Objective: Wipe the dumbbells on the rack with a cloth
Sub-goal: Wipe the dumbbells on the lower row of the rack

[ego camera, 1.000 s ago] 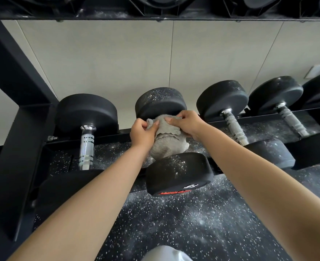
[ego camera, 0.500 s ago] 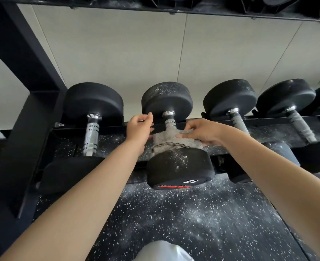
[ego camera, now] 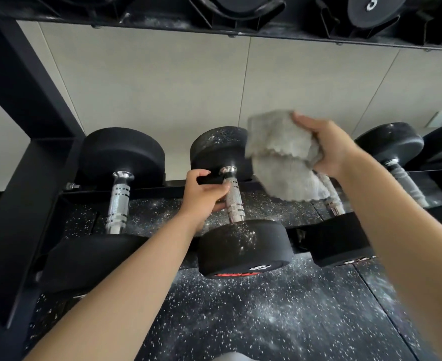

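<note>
Our left hand [ego camera: 204, 195] curls its fingers round the knurled steel handle of the dumbbell [ego camera: 243, 246] straight in front of us. Our right hand [ego camera: 326, 148] is clenched on a bunched grey cloth [ego camera: 279, 165], held in the air above and to the right of the left hand, touching no metal. The cloth's loose end hangs down in front of the next dumbbell [ego camera: 339, 238] along.

The gripped dumbbell lies across the rails of the rack [ego camera: 19, 157], both rubber heads dusted white. We judge it heavy and rigid, not a thing to lift one-handed. The knurling should give a sure hold to steady it or roll it in place. The cloth is soft, light and floppy, best kept wadded in the palm so it presses flat on the heads. Left of our left hand sits another dumbbell [ego camera: 118, 201], which looks cleaner.
</note>
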The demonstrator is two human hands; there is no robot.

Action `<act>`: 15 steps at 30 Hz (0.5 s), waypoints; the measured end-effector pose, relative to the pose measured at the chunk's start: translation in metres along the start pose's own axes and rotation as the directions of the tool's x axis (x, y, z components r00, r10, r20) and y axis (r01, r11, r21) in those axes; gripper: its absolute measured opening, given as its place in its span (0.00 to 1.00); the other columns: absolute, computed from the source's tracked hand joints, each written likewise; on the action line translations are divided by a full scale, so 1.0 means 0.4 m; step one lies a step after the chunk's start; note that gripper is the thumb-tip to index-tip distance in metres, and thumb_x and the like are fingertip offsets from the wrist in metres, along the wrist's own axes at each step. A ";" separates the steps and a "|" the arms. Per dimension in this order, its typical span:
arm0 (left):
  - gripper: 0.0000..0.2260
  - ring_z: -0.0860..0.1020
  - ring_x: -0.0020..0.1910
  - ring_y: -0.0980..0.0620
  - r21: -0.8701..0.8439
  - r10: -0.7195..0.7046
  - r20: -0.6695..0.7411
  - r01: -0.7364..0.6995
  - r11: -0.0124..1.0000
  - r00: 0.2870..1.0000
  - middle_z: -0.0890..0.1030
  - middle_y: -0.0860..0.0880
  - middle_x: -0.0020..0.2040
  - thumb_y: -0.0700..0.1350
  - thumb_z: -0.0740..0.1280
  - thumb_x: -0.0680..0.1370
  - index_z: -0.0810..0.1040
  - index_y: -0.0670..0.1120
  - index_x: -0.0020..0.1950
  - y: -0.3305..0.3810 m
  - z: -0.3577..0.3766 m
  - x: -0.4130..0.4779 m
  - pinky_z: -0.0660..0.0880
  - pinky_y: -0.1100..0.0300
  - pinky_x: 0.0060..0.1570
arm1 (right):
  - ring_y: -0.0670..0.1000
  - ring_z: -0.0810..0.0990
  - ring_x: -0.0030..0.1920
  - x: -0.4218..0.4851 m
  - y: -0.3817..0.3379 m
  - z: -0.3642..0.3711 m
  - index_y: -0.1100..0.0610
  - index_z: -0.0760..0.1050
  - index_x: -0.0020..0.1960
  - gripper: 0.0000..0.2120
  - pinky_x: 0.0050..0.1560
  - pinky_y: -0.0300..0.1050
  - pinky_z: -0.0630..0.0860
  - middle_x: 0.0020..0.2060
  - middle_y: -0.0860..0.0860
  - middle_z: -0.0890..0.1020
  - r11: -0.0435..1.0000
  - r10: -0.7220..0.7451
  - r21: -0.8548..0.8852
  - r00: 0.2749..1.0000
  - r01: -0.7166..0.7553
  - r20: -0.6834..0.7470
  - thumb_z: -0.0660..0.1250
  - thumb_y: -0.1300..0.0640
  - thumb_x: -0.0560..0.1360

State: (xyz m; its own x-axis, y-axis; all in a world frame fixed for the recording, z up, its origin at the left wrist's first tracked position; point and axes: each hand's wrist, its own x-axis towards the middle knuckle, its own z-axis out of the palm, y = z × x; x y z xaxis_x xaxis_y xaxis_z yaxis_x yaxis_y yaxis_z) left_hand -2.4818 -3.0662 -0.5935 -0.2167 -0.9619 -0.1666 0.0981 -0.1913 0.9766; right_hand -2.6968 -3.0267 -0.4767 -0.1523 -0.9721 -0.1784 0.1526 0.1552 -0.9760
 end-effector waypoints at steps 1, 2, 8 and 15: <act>0.24 0.83 0.46 0.47 -0.015 -0.008 0.004 0.008 1.000 1.000 0.82 0.42 0.49 0.37 0.73 0.73 0.63 0.48 0.61 -0.001 0.000 -0.001 0.80 0.63 0.35 | 0.50 0.83 0.38 0.008 -0.021 0.007 0.57 0.77 0.48 0.11 0.46 0.45 0.79 0.37 0.50 0.82 0.994 -0.109 -0.009 0.991 0.109 -0.081 0.65 0.49 0.79; 0.26 0.83 0.45 0.49 -0.028 -0.010 0.004 0.010 1.000 1.000 0.82 0.43 0.49 0.36 0.73 0.73 0.61 0.49 0.61 0.001 0.001 -0.004 0.79 0.63 0.34 | 0.49 0.84 0.39 0.016 -0.036 0.019 0.56 0.76 0.48 0.10 0.45 0.46 0.80 0.37 0.50 0.83 0.973 -0.231 -0.043 0.960 0.227 -0.157 0.67 0.50 0.79; 0.42 0.82 0.51 0.48 -0.102 -0.075 -0.002 0.074 0.992 0.997 0.80 0.39 0.53 0.35 0.76 0.69 0.53 0.59 0.68 -0.013 -0.004 0.006 0.80 0.58 0.37 | 0.48 0.79 0.29 0.088 0.007 0.139 0.52 0.72 0.45 0.07 0.28 0.43 0.77 0.37 0.53 0.81 0.698 -0.423 -0.631 0.906 0.339 0.019 0.68 0.52 0.79; 0.55 0.84 0.45 0.51 -0.047 -0.144 0.098 0.149 0.988 0.985 0.84 0.44 0.52 0.40 0.77 0.69 0.38 0.69 0.73 -0.031 -0.004 0.011 0.82 0.54 0.43 | 0.52 0.66 0.67 0.164 0.109 0.231 0.42 0.71 0.51 0.18 0.71 0.57 0.60 0.62 0.47 0.72 0.532 -0.461 -0.805 0.887 0.261 -0.017 0.57 0.29 0.75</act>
State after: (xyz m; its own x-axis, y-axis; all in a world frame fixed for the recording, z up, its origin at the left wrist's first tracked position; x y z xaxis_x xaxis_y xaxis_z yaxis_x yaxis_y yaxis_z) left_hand -2.4824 -3.0683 -0.6067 -0.3224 -0.9007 -0.2910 0.1100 -0.3410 0.9336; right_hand -2.6099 -3.1000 -0.5196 -0.2223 -0.9309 0.2900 -0.7450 -0.0297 -0.6664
